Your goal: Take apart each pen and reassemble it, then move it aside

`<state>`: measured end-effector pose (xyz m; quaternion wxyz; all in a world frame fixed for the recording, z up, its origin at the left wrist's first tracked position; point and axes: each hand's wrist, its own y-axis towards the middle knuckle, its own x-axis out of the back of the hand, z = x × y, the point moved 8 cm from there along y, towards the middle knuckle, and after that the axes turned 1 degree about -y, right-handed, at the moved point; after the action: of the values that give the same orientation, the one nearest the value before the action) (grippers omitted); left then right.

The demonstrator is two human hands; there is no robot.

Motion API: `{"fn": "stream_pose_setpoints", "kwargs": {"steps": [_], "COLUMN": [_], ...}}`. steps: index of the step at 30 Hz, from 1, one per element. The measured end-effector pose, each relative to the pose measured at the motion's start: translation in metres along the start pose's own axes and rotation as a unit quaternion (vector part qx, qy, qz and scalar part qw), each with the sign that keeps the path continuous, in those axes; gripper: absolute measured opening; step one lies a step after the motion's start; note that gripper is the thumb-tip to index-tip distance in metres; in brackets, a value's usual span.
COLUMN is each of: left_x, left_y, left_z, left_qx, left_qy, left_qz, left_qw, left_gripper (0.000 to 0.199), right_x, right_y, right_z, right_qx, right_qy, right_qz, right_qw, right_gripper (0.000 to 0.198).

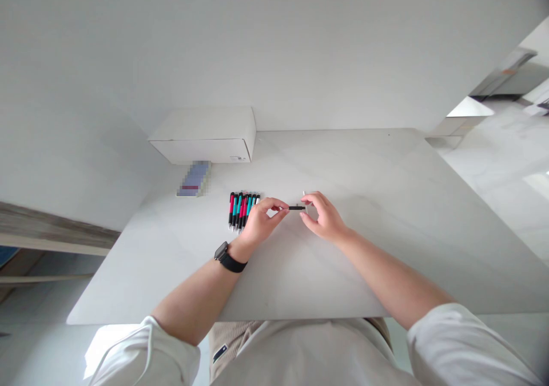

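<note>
My left hand [266, 220], with a black watch on its wrist, pinches a short black pen part [295, 207] between thumb and fingertips, pointing to the right. A small stub like a clip sticks up from it. My right hand [323, 217] is curled at the part's far end, thumb and index finger on either side of it. A thin whitish piece [306, 209] shows at those fingertips; its kind is too small to tell. Just left of my left hand, several pens [241, 209] with red, teal and black barrels lie side by side, partly covered by that hand.
A white box [203, 148] stands at the back left of the marbled white table [377, 174]. In front of it lies a blurred bluish packet [194, 180]. A plain wall rises behind the table, and the near edge runs along my body.
</note>
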<state>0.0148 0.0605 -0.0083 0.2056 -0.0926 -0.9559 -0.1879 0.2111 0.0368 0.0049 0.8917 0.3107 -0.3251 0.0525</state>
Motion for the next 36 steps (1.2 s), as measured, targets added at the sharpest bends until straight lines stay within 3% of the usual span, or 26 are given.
{"fn": "stream_pose_setpoints", "kwargs": {"steps": [6, 11, 16, 29, 36], "left_x": [-0.001, -0.001, -0.001, -0.006, 0.005], "left_y": [0.000, -0.001, 0.000, 0.000, 0.003], "left_z": [0.001, 0.000, -0.001, -0.011, 0.006], "left_qx": [0.000, 0.002, 0.000, -0.042, 0.022], "left_qy": [0.006, 0.005, 0.015, 0.085, 0.077], "left_qz": [0.003, 0.009, 0.009, 0.035, -0.025], "left_qw": [1.000, 1.000, 1.000, 0.995, 0.996], "left_gripper": [0.015, 0.015, 0.016, 0.016, 0.014], "right_x": [0.001, 0.003, -0.001, -0.006, -0.009], "right_y": [0.001, 0.000, 0.001, 0.002, 0.007], "right_z": [0.003, -0.001, 0.001, -0.001, -0.023], "right_qx": [0.015, 0.011, 0.014, 0.013, -0.039], "right_qy": [-0.011, -0.005, -0.017, -0.089, -0.168], "right_qz": [0.003, -0.009, 0.012, 0.033, 0.008], "right_qw": [1.000, 1.000, 1.000, 0.995, 0.985], "right_gripper": [0.016, 0.028, 0.014, 0.021, 0.022]}}
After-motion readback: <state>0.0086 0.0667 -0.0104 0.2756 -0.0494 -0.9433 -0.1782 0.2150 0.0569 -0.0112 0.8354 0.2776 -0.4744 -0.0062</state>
